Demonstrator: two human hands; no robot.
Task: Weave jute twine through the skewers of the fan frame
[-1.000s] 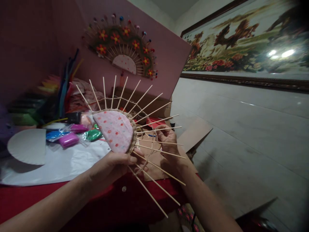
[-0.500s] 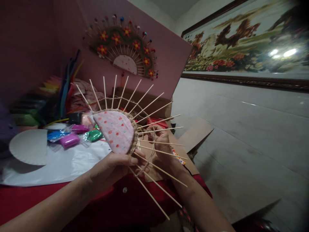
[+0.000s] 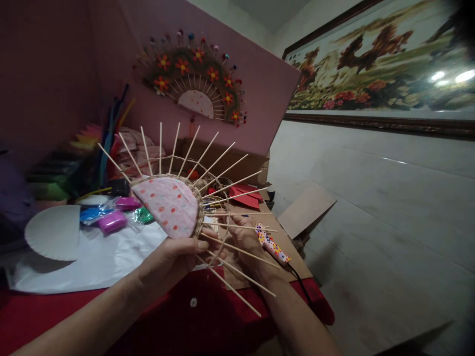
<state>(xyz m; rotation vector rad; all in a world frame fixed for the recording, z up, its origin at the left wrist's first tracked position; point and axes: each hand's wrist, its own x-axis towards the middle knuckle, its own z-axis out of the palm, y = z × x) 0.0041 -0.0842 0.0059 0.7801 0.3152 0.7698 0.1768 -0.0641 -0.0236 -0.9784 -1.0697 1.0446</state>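
A half-round fan frame (image 3: 167, 205), covered in pink cloth with red dots, is held up in front of me, thin wooden sticks radiating from its curved edge. Rows of woven twine (image 3: 201, 211) run along that edge. A looser strand of twine (image 3: 193, 161) arcs through the sticks farther out. My left hand (image 3: 180, 259) grips the frame's lower corner, thumb in front and fingers behind the lower sticks. Behind the right-hand sticks is my right hand (image 3: 243, 237), its fingers pinched at the loose strand; the sticks partly cover them.
A white half-round plate (image 3: 54, 232) and bagged coloured clay (image 3: 112, 222) lie at left on white plastic sheeting (image 3: 111, 262). Red paper (image 3: 245, 196) and a flower-patterned glue gun (image 3: 272, 244) with a black cord rest on cardboard at right. A finished fan (image 3: 196, 81) hangs behind.
The fan frame has shifted slightly left and down in view. My right hand has moved lower along the sticks, and the patterned glue gun now shows more fully.
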